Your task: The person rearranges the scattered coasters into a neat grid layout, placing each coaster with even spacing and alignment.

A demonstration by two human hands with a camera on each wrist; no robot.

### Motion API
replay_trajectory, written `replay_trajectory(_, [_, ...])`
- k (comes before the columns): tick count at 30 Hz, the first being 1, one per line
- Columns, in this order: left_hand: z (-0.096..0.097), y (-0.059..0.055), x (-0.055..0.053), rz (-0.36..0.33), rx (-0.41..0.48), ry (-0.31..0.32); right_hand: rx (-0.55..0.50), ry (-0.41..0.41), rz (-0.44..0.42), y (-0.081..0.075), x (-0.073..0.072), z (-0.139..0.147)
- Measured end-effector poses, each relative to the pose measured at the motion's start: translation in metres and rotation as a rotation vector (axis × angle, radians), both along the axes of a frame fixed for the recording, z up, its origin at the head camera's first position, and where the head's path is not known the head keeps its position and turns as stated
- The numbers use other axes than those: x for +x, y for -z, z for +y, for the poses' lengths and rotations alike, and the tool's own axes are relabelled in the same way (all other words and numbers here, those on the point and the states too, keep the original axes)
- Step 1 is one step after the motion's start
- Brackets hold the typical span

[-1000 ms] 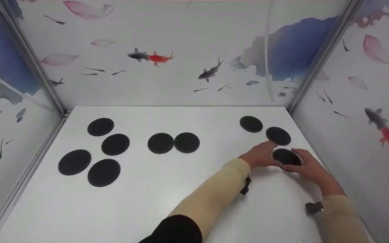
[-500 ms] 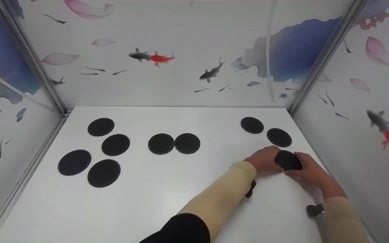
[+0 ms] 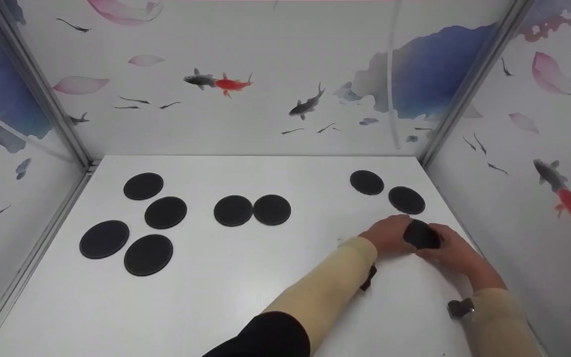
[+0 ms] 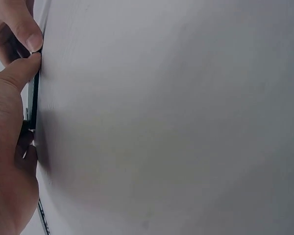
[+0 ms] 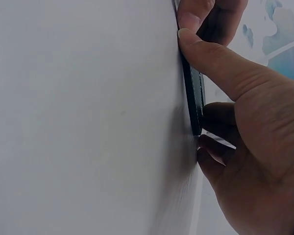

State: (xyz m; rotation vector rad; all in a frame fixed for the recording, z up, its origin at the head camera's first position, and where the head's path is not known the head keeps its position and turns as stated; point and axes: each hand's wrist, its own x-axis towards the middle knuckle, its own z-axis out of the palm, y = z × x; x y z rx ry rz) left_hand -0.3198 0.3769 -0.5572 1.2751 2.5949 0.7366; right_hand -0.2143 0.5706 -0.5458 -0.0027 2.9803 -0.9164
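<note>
A round black coaster (image 3: 422,234) lies at the right of the white table, held between both hands. My left hand (image 3: 388,234) grips its left edge, thumb at the near side and fingers at the far side. From the right, my right hand (image 3: 453,249) holds the opposite edge, the two thumbs close together at the near rim. In the left wrist view the coaster (image 4: 34,98) shows edge-on, low over the table. The right wrist view shows the coaster's thick edge (image 5: 192,98) beneath the right thumb. The fingers partly hide its sides.
Just beyond the hands lie two more black coasters (image 3: 407,200). Another pair of coasters (image 3: 233,210) touches edge to edge mid-table, and several coasters (image 3: 148,255) lie at the left. Patterned walls (image 3: 285,49) enclose the back and both sides of the white table (image 3: 216,297).
My left hand has shifted slightly right and nearer, closing in around the coaster's left edge. The coaster between the hands is now more covered by fingers. The other coasters stay put.
</note>
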Motion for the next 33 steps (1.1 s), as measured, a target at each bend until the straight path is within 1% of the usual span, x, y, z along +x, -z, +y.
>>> replay_trajectory(3, [-0.003,-0.007,0.005,0.013,-0.02,-0.004,0.009,0.004,0.02,-0.001,0.001,0.0])
replay_trajectory(4, [-0.003,-0.007,0.004,0.022,-0.029,-0.002,0.014,0.005,0.023,-0.001,0.002,-0.001])
replay_trajectory(6, [-0.012,-0.018,0.013,0.005,-0.014,-0.013,0.003,0.011,0.02,-0.001,0.003,-0.002])
replay_trajectory(9, [-0.028,-0.035,0.027,-0.021,0.048,-0.017,-0.014,0.01,0.021,-0.001,0.005,-0.003])
replay_trajectory(11, [-0.033,-0.039,0.03,-0.034,0.082,-0.014,-0.022,0.01,0.023,-0.002,0.006,-0.004])
replay_trajectory(13, [-0.031,-0.035,0.027,-0.025,0.077,-0.009,-0.018,0.002,0.035,-0.002,0.005,-0.004])
replay_trajectory(17, [-0.014,-0.016,0.007,-0.006,-0.001,-0.014,-0.007,-0.003,0.044,-0.004,0.003,-0.005])
replay_trajectory(19, [-0.008,-0.008,-0.003,0.018,-0.026,-0.002,-0.013,-0.003,0.034,-0.006,0.003,-0.005])
replay_trajectory(21, [-0.007,-0.005,-0.009,0.046,-0.03,0.019,-0.027,0.01,0.018,-0.009,0.003,-0.007])
replay_trajectory(24, [-0.013,-0.007,-0.015,0.072,-0.024,0.04,-0.044,0.017,0.005,-0.013,0.002,-0.01])
replay_trajectory(29, [-0.028,-0.018,-0.02,0.093,-0.014,0.057,-0.051,0.001,0.034,-0.019,-0.003,-0.017])
replay_trajectory(33, [-0.039,-0.024,-0.025,0.12,-0.023,0.059,-0.029,-0.017,0.057,-0.021,-0.009,-0.024])
